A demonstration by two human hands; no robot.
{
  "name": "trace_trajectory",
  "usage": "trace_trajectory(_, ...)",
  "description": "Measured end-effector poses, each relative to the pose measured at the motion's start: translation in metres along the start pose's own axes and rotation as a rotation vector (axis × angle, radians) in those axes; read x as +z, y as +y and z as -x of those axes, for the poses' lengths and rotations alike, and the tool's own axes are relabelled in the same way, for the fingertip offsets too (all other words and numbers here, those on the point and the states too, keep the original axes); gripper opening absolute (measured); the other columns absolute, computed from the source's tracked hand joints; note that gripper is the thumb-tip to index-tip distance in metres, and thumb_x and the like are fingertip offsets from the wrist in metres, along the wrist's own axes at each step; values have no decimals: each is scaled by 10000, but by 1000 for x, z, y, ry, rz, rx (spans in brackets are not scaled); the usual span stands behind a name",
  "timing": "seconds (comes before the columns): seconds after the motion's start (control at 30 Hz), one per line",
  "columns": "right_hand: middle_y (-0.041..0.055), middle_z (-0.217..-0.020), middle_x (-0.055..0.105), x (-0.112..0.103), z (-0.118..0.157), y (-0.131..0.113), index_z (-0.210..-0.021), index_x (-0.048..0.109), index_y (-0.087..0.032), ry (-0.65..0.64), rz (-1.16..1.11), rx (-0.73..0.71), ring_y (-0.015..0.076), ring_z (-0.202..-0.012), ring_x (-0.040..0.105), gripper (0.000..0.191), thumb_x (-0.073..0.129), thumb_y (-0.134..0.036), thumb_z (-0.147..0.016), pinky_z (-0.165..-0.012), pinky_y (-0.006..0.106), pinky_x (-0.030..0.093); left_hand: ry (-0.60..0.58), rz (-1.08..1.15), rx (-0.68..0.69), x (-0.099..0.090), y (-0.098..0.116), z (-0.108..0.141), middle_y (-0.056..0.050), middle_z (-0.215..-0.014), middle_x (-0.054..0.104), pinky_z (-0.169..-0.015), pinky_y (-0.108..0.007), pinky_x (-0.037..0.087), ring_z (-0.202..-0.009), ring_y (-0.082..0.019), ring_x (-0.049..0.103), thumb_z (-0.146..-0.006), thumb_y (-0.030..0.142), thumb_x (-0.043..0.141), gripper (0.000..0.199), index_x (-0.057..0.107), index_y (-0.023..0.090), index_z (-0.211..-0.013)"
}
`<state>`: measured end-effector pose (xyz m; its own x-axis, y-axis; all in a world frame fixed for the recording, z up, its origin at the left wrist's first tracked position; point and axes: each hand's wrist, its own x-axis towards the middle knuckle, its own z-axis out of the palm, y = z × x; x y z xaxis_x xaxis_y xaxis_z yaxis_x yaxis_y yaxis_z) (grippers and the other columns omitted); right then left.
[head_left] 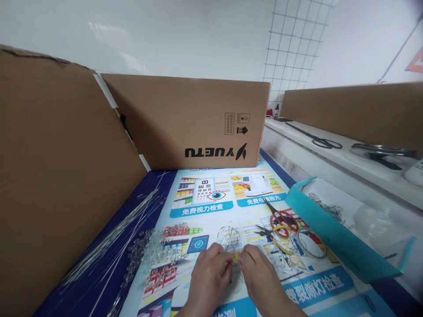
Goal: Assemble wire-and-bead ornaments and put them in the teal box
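Observation:
My left hand point(213, 275) and my right hand point(259, 277) are close together near the front middle of the table, fingers bent and pinched on a thin wire piece point(228, 237). This piece has a rounded wire frame that rises just beyond my fingertips, and more of it shows faintly between the hands. The exact part in each pinch is hidden. Clear beads point(158, 248) lie in a loose pile left of my left hand. To the right of my right hand are red-handled scissors point(283, 222), yellow-handled pliers point(280, 242) and a roll of wire point(311, 243).
Long thin wires point(112, 237) lie at the left beside a cardboard wall point(49, 176). A cardboard box point(185, 119) stands behind. At right sits a teal tray point(333, 237) holding small parts and plastic; black scissors point(322, 141) rest on the ledge.

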<state>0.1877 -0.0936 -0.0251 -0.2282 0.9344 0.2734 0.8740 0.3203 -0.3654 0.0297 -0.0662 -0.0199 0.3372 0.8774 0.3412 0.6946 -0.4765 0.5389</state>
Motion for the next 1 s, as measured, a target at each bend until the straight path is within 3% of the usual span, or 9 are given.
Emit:
trace_trajectory(0.27,48,-928,536,2,2,3,-842,554,-195,53,-69,-26,191,-840,528,237,492,24,-776,-754,309,455,7,67,16,-9,14,0,-39,-796,545,-720,-355,397,-812,-219,510,-663,23,537,175,604,184,-681)
trace_trajectory(0.4,47,-891,523,4,0,6,-831,543,-193,75,-174,-38,181,-817,515,219,448,3,-808,-743,299,449,-33,282,-86,-3,11,-3,-29,-776,531,-707,-300,441,-787,-183,544,-602,-34,498,212,520,174,-569)
trace_trajectory(0.53,38,-869,491,-3,-3,5,-837,544,-204,50,-285,-42,173,-804,503,256,391,-1,-816,-731,289,443,-49,395,-173,1,3,-7,-33,-804,542,-739,-297,453,-818,-184,569,-626,-11,506,209,534,179,-542)
trace_trajectory(0.73,42,-946,470,-24,-4,-4,-950,534,-211,-5,-450,-63,190,-899,501,255,502,-55,-751,-785,302,441,-39,411,-162,-3,1,-7,-50,-900,545,-810,-326,447,-906,-199,562,-693,67,530,156,565,185,-598)
trace_trajectory(1.0,48,-989,472,-16,-2,-3,-940,525,-216,-68,-369,16,194,-925,510,328,473,10,-707,-796,311,455,-24,351,-133,2,4,-7,-38,-831,544,-756,-309,466,-838,-188,565,-650,38,518,171,528,182,-558)
